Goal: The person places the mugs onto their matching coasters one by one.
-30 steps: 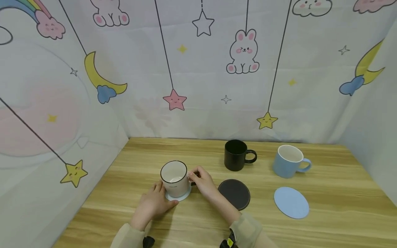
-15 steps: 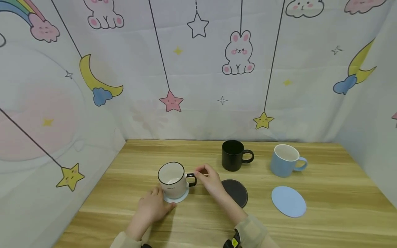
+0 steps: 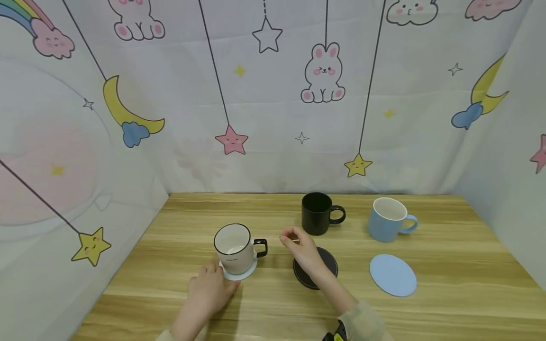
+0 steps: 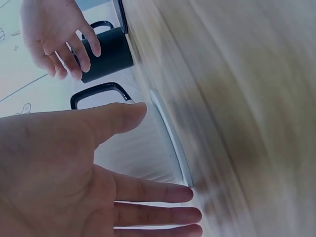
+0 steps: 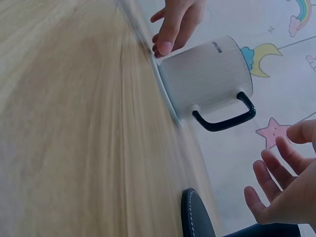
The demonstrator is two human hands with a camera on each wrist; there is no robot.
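Note:
A white mug (image 3: 234, 248) with a black rim and black handle stands upright on a pale round coaster (image 3: 240, 275). At the near left side of this coaster is my left hand (image 3: 210, 287), its thumb and fingers extended. In the left wrist view a fingertip (image 4: 185, 193) meets or nearly meets the coaster's edge. My right hand (image 3: 304, 249) hovers apart from the mug, to the right of its handle (image 5: 227, 123). Nothing is in the right hand; its fingers (image 5: 276, 173) are spread and slightly bent in the right wrist view.
A black coaster (image 3: 329, 265) lies partly under my right forearm, with a black mug (image 3: 316, 214) behind it. Farther right, a light blue mug (image 3: 386, 220) stands behind a light blue coaster (image 3: 393, 275). A printed cloth (image 3: 264, 109) closes off the table's back.
My right hand has let go of the white mug's handle and moved right, above the black coaster. The left hand has drawn slightly back from the mug's side.

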